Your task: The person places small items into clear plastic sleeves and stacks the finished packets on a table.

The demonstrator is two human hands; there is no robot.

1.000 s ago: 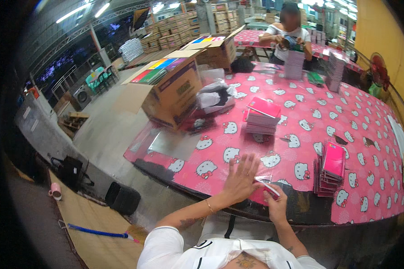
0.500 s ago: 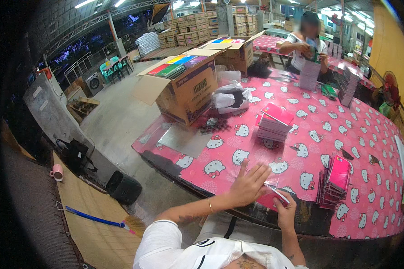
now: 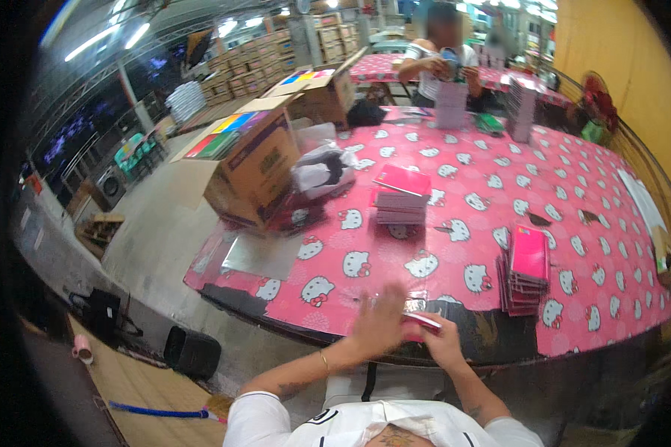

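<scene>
Your right hand point(image 3: 443, 341) pinches a pink notebook point(image 3: 423, 321) at the near edge of the table point(image 3: 492, 242) — your left hand point(image 3: 378, 322), blurred, is flat and open beside it; whether they touch, I cannot tell. A notebook pile point(image 3: 528, 270) stands rightward.

Wide fisheye view worn on the head, facing forward and down, close above the forearms point(image 3: 300, 378) at the near edge of a pink surface point(image 3: 466, 249), reaching stacked boxes point(image 3: 253, 63) well beyond its far edge.
</scene>
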